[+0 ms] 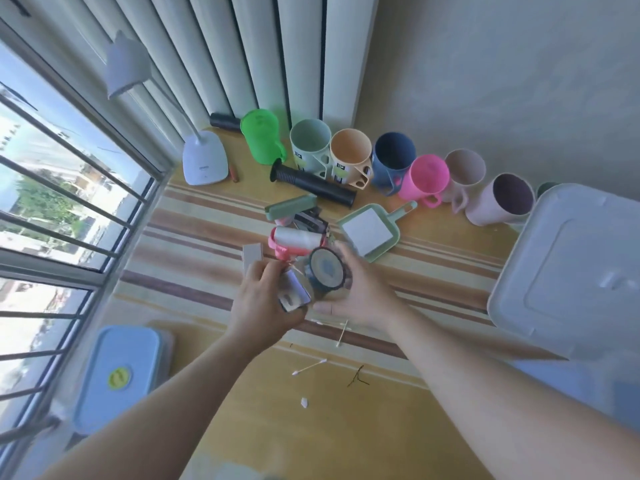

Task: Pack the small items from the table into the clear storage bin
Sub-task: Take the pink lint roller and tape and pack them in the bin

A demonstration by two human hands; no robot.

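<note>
Left hand (263, 299) grips a small flat card-like item (293, 292), fingers curled round it. Right hand (360, 289) cups a roll of tape (325, 271), fingers partly curled against it; how firm the hold is cannot be told through the blur. Both hands hang over the striped surface (194, 271), just below the pile of small items (298, 233). The lidded bin (568, 271) stands well apart at right. Judgement: secure both holds, then clear the lid before carrying across.
</note>
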